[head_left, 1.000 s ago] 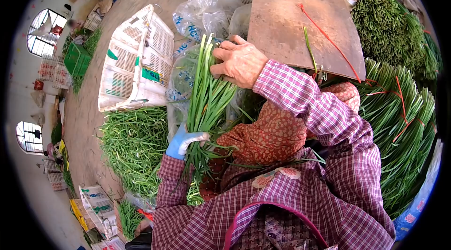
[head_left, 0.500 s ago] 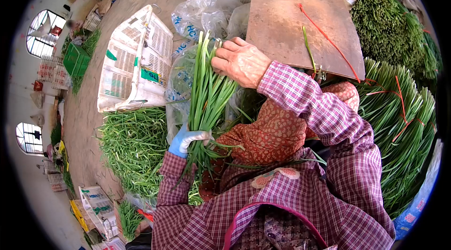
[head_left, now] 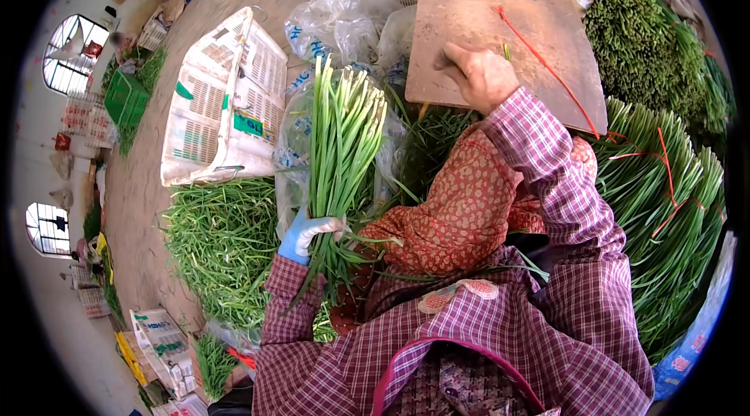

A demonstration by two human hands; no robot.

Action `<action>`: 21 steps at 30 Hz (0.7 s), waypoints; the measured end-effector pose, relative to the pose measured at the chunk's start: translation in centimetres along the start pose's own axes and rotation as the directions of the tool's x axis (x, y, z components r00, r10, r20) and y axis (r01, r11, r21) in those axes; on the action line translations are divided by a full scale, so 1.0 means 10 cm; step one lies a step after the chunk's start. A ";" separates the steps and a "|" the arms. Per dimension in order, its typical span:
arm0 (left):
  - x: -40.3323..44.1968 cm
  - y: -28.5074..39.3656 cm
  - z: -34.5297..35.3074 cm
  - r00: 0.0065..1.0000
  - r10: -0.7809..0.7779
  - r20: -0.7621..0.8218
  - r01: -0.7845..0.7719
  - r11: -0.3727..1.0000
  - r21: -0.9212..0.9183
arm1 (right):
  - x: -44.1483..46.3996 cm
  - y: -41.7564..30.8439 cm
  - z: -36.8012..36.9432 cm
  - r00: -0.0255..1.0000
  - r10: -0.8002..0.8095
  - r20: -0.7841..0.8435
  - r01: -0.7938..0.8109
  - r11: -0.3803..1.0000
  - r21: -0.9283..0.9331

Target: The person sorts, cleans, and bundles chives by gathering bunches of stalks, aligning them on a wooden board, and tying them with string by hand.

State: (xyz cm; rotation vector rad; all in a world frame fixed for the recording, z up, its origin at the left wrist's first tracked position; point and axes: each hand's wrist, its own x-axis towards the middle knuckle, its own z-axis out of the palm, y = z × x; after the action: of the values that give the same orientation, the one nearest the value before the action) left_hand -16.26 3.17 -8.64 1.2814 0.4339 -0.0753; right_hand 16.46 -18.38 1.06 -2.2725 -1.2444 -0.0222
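My left hand (head_left: 305, 236), in a blue and white glove, is wrapped round the lower part of a bunch of garlic chives (head_left: 341, 150). The bunch stands with its pale cut ends upward and loose leaves hanging below the glove. My bare right hand (head_left: 488, 78) is over the left part of a brown board (head_left: 547, 33), its fingers curled. Whatever those fingers may hold is hidden. A single green stalk (head_left: 506, 51) shows just behind that hand. Across the board lies a red tie (head_left: 547, 64).
A white plastic crate (head_left: 226, 103) stands at the left, with a heap of loose greens (head_left: 215, 252) below it. Clear plastic bags (head_left: 340, 21) lie behind the bunch. Tied chive bundles (head_left: 664, 236) and more stacked greens (head_left: 641, 41) are at the right.
My right hand has left the top of the bunch and moved right onto the board, over the single stalk. The bunch's cut ends are now uncovered; my left hand keeps its hold.
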 end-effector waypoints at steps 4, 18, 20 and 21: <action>0.05 0.03 0.05 1.000 0.007 -0.018 -0.007 1.000 0.009 | -0.04 -0.19 0.09 0.956 -0.201 -0.214 0.113 0.926 -0.361; 0.04 0.23 0.36 0.992 0.012 -0.129 0.006 0.990 0.141 | 0.03 -0.88 0.64 0.998 -0.023 -0.052 0.022 1.000 -0.012; 0.04 0.23 0.33 0.991 0.011 -0.137 0.008 0.990 0.142 | 0.03 -0.84 0.64 0.993 -0.033 -0.117 0.037 0.999 0.038; 0.03 0.19 0.27 0.992 0.002 -0.130 0.010 0.996 0.094 | 0.06 -0.82 0.63 0.991 -0.001 -0.131 0.007 0.999 0.042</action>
State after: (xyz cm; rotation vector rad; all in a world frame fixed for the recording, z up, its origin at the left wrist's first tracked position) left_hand -14.67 1.22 -6.39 1.3834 0.5499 -0.0154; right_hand 8.86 -11.47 -0.47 -2.1952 -1.1701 -0.1437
